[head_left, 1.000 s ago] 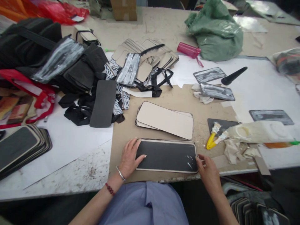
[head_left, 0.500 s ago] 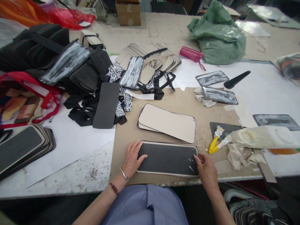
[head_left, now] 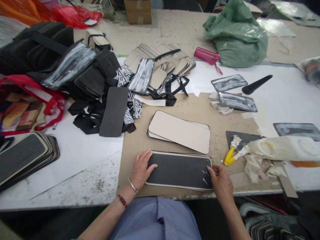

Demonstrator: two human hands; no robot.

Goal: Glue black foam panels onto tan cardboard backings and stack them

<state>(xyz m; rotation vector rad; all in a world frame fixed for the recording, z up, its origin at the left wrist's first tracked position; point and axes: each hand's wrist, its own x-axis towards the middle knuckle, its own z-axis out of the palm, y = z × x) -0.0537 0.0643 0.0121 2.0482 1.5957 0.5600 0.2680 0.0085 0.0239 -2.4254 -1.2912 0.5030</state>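
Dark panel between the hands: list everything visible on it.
The dark panel is a long, matte charcoal rectangle with rounded corners, framed by a narrow pale border. Its material is unclear. Short white streaks mark its right end. Thin edges beneath suggest layers or a stack. It lies flat, lengthwise across brown paper, near the table's front edge. The left hand rests on its left end; the right hand touches its right end.
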